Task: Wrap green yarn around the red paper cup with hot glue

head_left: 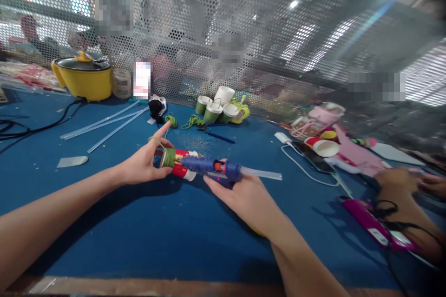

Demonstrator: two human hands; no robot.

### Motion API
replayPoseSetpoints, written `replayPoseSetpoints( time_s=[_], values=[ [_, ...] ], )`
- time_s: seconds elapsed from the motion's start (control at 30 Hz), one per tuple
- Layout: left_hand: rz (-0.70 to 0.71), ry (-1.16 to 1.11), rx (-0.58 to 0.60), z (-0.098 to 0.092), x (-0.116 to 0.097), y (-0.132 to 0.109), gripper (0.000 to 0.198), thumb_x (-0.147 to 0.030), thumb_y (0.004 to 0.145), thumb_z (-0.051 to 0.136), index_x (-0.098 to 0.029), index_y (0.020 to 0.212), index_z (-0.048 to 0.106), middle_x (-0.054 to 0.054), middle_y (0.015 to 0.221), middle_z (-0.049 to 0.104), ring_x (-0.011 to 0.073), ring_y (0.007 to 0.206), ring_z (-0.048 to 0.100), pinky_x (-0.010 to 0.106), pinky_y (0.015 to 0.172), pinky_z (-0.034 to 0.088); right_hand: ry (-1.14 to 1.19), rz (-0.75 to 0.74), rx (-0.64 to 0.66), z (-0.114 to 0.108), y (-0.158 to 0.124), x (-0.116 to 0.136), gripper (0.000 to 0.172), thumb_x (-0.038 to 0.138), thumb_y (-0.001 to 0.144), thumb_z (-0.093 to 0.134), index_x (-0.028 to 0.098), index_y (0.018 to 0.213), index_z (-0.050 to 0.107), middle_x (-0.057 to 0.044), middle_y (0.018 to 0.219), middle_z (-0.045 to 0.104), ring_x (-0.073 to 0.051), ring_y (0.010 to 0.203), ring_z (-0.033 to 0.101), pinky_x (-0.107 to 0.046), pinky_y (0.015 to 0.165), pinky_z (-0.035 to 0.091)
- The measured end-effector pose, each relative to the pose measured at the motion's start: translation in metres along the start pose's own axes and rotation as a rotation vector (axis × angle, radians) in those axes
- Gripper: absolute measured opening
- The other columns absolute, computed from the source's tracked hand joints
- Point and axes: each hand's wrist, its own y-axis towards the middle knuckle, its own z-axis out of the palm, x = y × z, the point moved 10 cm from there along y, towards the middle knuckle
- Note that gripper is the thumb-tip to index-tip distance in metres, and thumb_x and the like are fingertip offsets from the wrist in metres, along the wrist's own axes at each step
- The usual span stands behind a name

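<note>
My left hand (149, 160) is closed around one end of a red and white paper cup (184, 172) lying on its side, its index finger stretched away. Green cord (169, 157) is wound round the end of the cup near my fingers, and a strand passes over the hand. Gripped in my right hand (249, 194) is a blue hot glue gun (209, 166), a small red light showing on it. A clear glue stick (263, 174) sticks out of its back. The gun's nozzle meets the cup beside the wound cord; whether it touches is hard to tell.
Cord-wrapped cups (213, 112), pliers (218, 136) and green cord (191, 122) lie at the back. Glue sticks (104, 122) and a yellow electric pot (85, 81) are left. At right are a phone (313, 157), a purple power strip (369, 222) and another person's hand (395, 181).
</note>
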Motion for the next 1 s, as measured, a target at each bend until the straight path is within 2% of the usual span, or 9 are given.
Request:
replayPoseSetpoints(
  time_s=[0.33, 0.57, 0.73, 0.9, 1.0],
  values=[
    [-0.024, 0.048, 0.001, -0.001, 0.005, 0.0, 0.099, -0.021, 0.07, 0.063, -0.021, 0.144, -0.002, 0.011, 0.111, 0.049, 0.0207, 0.086, 0.056, 0.041, 0.08, 0.047, 0.018, -0.096, 0.056, 0.005, -0.001, 0.012, 0.008, 0.017, 0.081, 0.052, 0.021, 0.076, 0.056, -0.001, 0.075, 0.065, -0.016, 0.07, 0.06, -0.026, 0.067, 0.048],
    [0.012, 0.087, 0.001, 0.0, 0.0, 0.0, 0.097, -0.021, 0.07, 0.062, -0.02, 0.144, 0.0, 0.011, 0.11, 0.05, 0.0182, 0.082, 0.056, 0.04, 0.079, 0.047, 0.035, -0.027, 0.054, 0.004, -0.001, 0.006, 0.01, 0.018, 0.082, 0.051, 0.021, 0.073, 0.053, 0.001, 0.071, 0.061, -0.015, 0.065, 0.058, -0.025, 0.061, 0.045],
    [0.01, 0.119, 0.019, 0.001, -0.002, -0.001, 0.096, -0.021, 0.07, 0.061, -0.021, 0.144, 0.0, 0.011, 0.112, 0.049, 0.018, 0.082, 0.056, 0.039, 0.077, 0.047, 0.033, -0.073, 0.073, 0.004, -0.003, 0.013, 0.012, 0.017, 0.081, 0.052, 0.022, 0.07, 0.052, 0.0, 0.073, 0.062, -0.016, 0.068, 0.059, -0.026, 0.067, 0.046],
    [0.071, 0.167, 0.021, 0.002, -0.008, -0.001, 0.094, -0.019, 0.071, 0.06, -0.021, 0.144, 0.001, 0.01, 0.11, 0.05, 0.0209, 0.092, 0.054, 0.04, 0.083, 0.045, 0.043, -0.051, 0.032, 0.0, -0.002, 0.008, 0.01, 0.016, 0.081, 0.051, 0.021, 0.072, 0.053, 0.001, 0.072, 0.062, -0.015, 0.065, 0.058, -0.025, 0.063, 0.046],
    [0.06, 0.173, 0.03, 0.003, -0.006, -0.001, 0.095, -0.019, 0.07, 0.06, -0.022, 0.144, 0.0, 0.01, 0.111, 0.049, 0.0207, 0.09, 0.054, 0.039, 0.081, 0.046, 0.044, -0.061, 0.064, 0.002, -0.002, 0.011, 0.012, 0.016, 0.081, 0.052, 0.022, 0.071, 0.052, 0.001, 0.071, 0.062, -0.015, 0.065, 0.059, -0.026, 0.064, 0.046]
  ],
)
